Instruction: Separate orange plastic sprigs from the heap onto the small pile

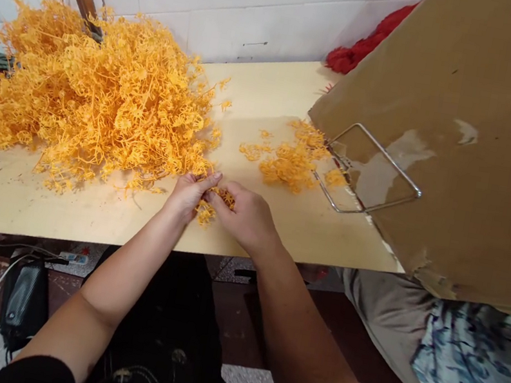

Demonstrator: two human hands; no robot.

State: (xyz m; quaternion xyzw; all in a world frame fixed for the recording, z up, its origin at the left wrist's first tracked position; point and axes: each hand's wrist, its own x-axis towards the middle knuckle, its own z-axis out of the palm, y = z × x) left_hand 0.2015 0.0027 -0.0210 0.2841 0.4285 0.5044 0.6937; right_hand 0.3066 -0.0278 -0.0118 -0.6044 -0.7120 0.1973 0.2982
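Both hands, left hand (190, 192) and right hand (246, 215), pinch one orange plastic sprig (214, 201) between closed fingers. The big orange pile (100, 93) lies at ten o'clock on the counter (85, 215), a smaller heap (290, 158) at two o'clock.

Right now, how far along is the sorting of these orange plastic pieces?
Early. Done: a small orange heap lies by the wire frame. In hand: the left hand and right hand pinch one orange cluster together. Left: the large orange pile dwarfs the small one.
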